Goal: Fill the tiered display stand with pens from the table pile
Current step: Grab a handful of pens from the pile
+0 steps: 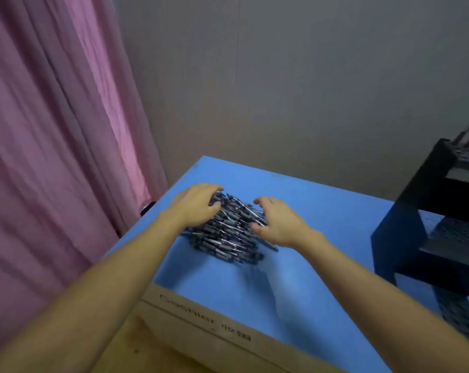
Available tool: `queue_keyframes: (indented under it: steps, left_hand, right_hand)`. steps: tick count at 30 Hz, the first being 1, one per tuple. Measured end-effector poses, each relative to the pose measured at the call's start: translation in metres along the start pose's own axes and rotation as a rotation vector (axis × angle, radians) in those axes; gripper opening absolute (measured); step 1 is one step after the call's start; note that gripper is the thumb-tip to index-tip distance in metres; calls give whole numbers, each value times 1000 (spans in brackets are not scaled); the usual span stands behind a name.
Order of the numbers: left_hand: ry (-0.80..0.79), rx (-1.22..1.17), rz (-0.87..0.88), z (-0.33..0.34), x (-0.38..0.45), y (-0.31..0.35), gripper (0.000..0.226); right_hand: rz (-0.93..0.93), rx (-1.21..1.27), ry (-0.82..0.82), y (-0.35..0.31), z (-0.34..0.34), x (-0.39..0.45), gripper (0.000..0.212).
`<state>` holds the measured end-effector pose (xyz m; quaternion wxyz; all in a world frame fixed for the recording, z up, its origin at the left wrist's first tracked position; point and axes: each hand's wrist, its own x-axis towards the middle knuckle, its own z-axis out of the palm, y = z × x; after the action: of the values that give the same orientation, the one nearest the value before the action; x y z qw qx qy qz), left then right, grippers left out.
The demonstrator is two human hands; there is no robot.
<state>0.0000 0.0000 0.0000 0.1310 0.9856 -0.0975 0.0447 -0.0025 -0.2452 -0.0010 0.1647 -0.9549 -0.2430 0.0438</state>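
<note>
The left hand point(198, 204) and right hand point(277, 223) cup opposite sides of the pen pile point(228, 232), fingers curled inward, apparently to gather a bunch. The black tiered stand point(427, 211) waits well apart at the right of the blue table point(322, 211).

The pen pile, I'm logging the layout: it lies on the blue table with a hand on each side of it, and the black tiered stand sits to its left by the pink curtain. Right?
One thing is off. In the head view the black tiered stand sits to the right of the pen pile, not the left; the pink curtain hangs on the left. The rest holds: the pile lies on the blue table between the left hand and the right hand.
</note>
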Motion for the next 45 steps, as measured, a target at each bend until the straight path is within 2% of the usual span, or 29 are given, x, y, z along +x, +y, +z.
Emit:
queue_keyframes:
  steps: [5,8,13,16,26,32,35,40,45]
  left_hand:
    - [-125,92,106,19,16,-48,63]
    - [-173,189,234,24,27,-60,73]
    - [-297,203,420,50,45,-57,92]
    - [-390,292,453,62,58,-55,98]
    - [-458,338,457,80,78,-51,110]
    - [-447,309,481,78,85,-56,87]
    - [-441,393,494,81,86,-53,91]
    - [-374,455,507,89,81,-51,91]
    - [-375,338,497,91,79,-50,64]
  right_hand:
    - [88,-4,-90,-20,32,32,76]
    - [138,7,-85,-22,41,48,73]
    - [209,-20,-123,-16,49,63,73]
    - [240,-26,-113,-11,46,66,70]
    - [279,-1,-123,-5,49,66,72]
    - [268,-10,-130,-3,49,72,68]
    - [266,-2,-131,-3,50,73,65]
    - [261,18,-119,0,48,71,72]
    - [255,23,-101,4,43,68,68]
